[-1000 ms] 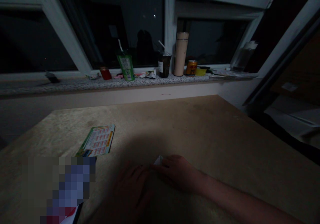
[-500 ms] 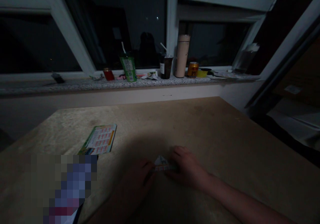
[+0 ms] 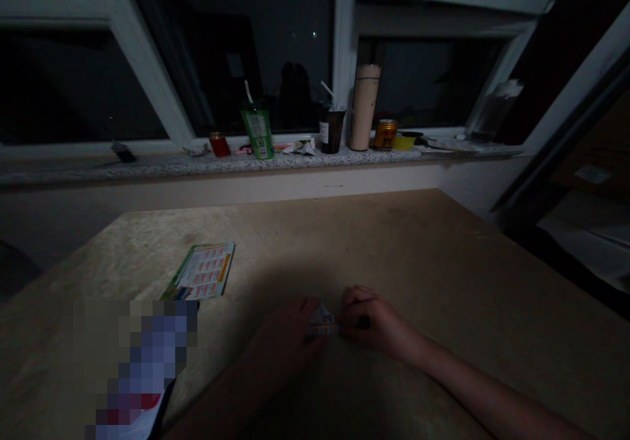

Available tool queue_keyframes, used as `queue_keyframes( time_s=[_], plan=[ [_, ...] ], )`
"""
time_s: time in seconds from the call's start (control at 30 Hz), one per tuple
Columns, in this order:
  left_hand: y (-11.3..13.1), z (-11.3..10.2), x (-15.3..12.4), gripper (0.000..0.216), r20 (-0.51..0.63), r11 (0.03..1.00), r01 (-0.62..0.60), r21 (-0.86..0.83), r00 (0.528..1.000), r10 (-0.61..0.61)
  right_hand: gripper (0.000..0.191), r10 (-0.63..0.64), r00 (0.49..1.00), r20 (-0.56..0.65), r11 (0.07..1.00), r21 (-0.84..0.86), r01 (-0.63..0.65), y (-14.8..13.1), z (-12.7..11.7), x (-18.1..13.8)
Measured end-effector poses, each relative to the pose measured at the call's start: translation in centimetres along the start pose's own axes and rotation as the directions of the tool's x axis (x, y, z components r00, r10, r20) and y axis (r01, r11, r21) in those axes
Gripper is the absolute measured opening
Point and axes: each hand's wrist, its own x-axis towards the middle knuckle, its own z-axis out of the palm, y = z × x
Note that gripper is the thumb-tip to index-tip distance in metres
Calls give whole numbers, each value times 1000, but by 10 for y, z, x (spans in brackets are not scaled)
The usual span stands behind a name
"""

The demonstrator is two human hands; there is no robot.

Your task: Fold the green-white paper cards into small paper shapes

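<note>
Left hand [image 3: 288, 332]: dim, fingers bent over the near-left end of the folded paper [image 3: 322, 322], thumb on the near side, so gripping it at 9 o'clock. Paper sits between the hands on the tabletop [image 3: 433, 263], small peak toward 12, printed band along the 6 o'clock edge. Right hand [image 3: 377, 322]: at 3 o'clock, fingers curled in, thumb and forefinger closed on the right tip; too dark to say how firm that pinch is.

Handling, my read: very light, thin, stiffer at the layered band than at the peak. Creases or tears easily, shouldn't be slippery. Hold it by the doubled band at 9 and 3, fingertips only; squeezing the peak would likely crush it.

Around it, clock centred on the paper, left to right:
- 8–9: pixelated blue item [image 3: 157, 355], can't identify.
- 10: printed card [image 3: 205, 271], green border, red print, lying flat.
- On the speckled sill [image 3: 167, 170]: red jar [image 3: 219, 145] and green cup with straw [image 3: 257, 132] near 11, dark drink cup with straw [image 3: 331, 132] at 12, tall beige flask [image 3: 365, 109] past 12, gold can [image 3: 385, 135] at 1, clear bottle [image 3: 495, 112] between 1 and 2.
</note>
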Motion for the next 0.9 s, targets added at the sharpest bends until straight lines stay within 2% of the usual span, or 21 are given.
queue_keyframes(
  time_s=[0.07,0.2,0.3,0.47,0.6,0.73,0.8,0.9],
  plan=[
    [-2,3,5,42,-11,999,-47,-9,999,47,14,1,1000,-23,1000,2,-1,1,1,0],
    [-13,13,11,39,-4,990,-142,-4,990,142,11,34,997,-74,999,14,-33,5,2,1],
    [-17,17,11,37,-11,989,-147,-9,989,147,2,29,996,-89,997,69,-23,5,1,2],
    [-16,11,6,33,-9,988,-153,-29,988,153,8,44,992,-122,970,242,-13,-1,0,1],
    [-16,5,2,26,6,965,-187,-182,982,191,7,114,977,-181,929,369,-41,-8,3,3],
    [-15,6,2,33,-23,928,-155,-338,987,156,3,194,962,-192,851,521,-68,-13,11,6],
    [-14,8,3,32,-18,922,-104,-372,994,105,11,245,957,-155,796,596,-107,-15,16,6],
    [-11,10,5,36,-54,904,-49,-424,998,29,48,367,929,-50,690,684,-236,-18,23,6]
  ],
)
